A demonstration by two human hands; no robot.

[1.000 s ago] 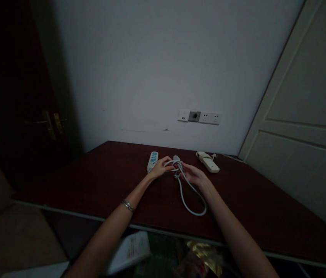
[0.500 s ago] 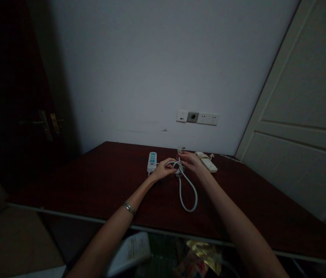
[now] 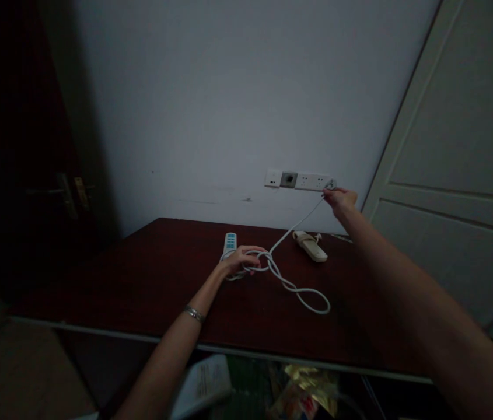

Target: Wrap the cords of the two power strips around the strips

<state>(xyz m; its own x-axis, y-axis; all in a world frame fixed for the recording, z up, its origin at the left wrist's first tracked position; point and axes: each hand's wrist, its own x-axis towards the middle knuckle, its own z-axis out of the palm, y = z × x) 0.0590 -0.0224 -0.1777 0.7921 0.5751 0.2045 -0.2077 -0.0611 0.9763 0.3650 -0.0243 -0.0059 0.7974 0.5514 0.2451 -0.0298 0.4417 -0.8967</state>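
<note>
On the dark red table (image 3: 141, 280) lies a white power strip (image 3: 229, 241) with blue sockets, and its white cord (image 3: 292, 286) runs in loops toward the front. My left hand (image 3: 240, 259) rests on the coiled part of the cord beside the strip, fingers curled around it. Raised to the wall, my right hand (image 3: 340, 200) is closed on the cord's plug (image 3: 330, 185), held at the right end of the wall socket panel (image 3: 301, 180). From the plug the cord hangs slanting down to the coil.
A second, cream power strip (image 3: 311, 246) lies at the back of the table. To the right is a pale door (image 3: 460, 175), to the left a dark door with a handle (image 3: 65, 192). Papers and bags (image 3: 299, 391) lie below the table's front edge.
My right hand lifted the plug from the table up and right to the wall socket panel, pulling the cord out of the coil. My left hand stayed on the coil.
</note>
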